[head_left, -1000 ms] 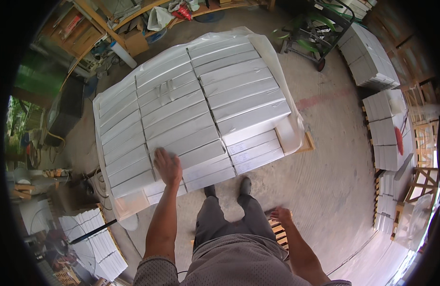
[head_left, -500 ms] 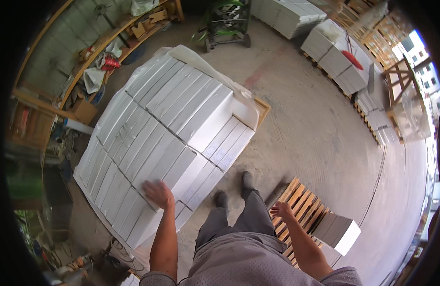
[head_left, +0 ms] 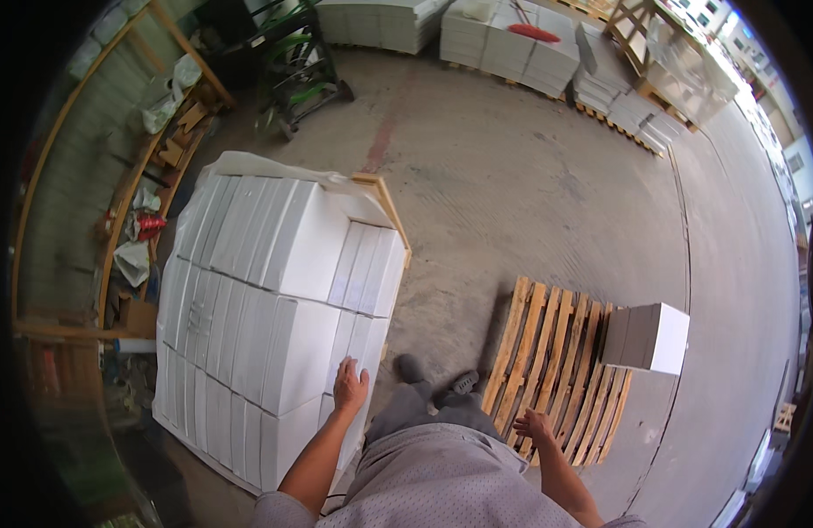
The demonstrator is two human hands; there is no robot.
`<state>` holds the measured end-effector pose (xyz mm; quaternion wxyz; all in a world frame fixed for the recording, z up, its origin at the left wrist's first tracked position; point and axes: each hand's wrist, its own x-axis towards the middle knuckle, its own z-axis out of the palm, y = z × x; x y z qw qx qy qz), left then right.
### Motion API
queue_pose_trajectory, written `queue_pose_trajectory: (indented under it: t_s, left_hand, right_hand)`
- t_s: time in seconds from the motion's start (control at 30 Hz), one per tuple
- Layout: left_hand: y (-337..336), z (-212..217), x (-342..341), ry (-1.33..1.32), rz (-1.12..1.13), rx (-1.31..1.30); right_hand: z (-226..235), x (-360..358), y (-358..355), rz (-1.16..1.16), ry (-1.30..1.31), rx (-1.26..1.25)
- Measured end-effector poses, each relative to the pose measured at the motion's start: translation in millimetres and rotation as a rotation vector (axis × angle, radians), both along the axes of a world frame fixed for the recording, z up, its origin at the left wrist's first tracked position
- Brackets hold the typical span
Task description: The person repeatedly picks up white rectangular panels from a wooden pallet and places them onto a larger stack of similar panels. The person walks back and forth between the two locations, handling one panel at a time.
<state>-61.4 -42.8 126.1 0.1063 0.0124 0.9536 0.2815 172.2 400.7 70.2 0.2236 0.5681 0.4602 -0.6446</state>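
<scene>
My left hand [head_left: 351, 387] has its fingers spread and holds nothing. It is over the near right side of a big stack of flat white boxes [head_left: 274, 352]; whether it touches them I cannot tell. Lower boxes [head_left: 364, 264] form a step along the stack's right side. My right hand [head_left: 535, 426] is empty too, its fingers loosely bent and apart, above the near part of a slatted wooden pallet [head_left: 547, 352]. At that pallet's right end sits a short row of boxes [head_left: 648, 337], with grey-brown tops and a bright white end.
Clear plastic wrap [head_left: 248, 163] edges the stack's far side. A green and black wheeled cart [head_left: 296, 75] stands far left, near a cluttered wooden shelf [head_left: 125, 238]. More loaded pallets [head_left: 503, 48] line the back. Concrete floor [head_left: 477, 167] lies between.
My view and body have turned right, toward the wooden pallet. My left hand has moved from the stack's top to its right side. My feet have shifted; both hands remain empty.
</scene>
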Motion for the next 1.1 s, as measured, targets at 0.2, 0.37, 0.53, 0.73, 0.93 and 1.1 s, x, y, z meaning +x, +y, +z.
queue_pose_trajectory:
  t_s: [0.2,0.37,0.53,0.73,0.93,1.1]
  left_hand:
    - [42.9,-88.3,17.5,-0.616,0.191,0.101]
    - [77.2,-80.4,9.8,-0.787,0.135,0.150]
    - [143.6,-90.5,-15.3,-0.905,-0.011,0.061]
    - [219.0,-100.7,-103.0,-0.858,-0.092,0.041]
    - [355.2,-98.0,-144.3,-0.858,-0.253,0.172]
    - [464.2,-92.0,-125.6,-0.889,-0.326,0.226]
  right_hand:
    - [-11.2,76.2,46.9,-0.383,0.212,-0.255]
    - [-7.7,115.0,66.1,-0.417,0.041,-0.040]
    - [-93.6,224.4,55.1,0.016,0.047,0.422]
    - [-6.6,137.7,63.8,-0.682,-0.082,0.099]
    - [24.3,149.6,77.1,-0.812,-0.082,0.155]
    - [29.4,176.6,94.0,-0.860,-0.120,0.122]
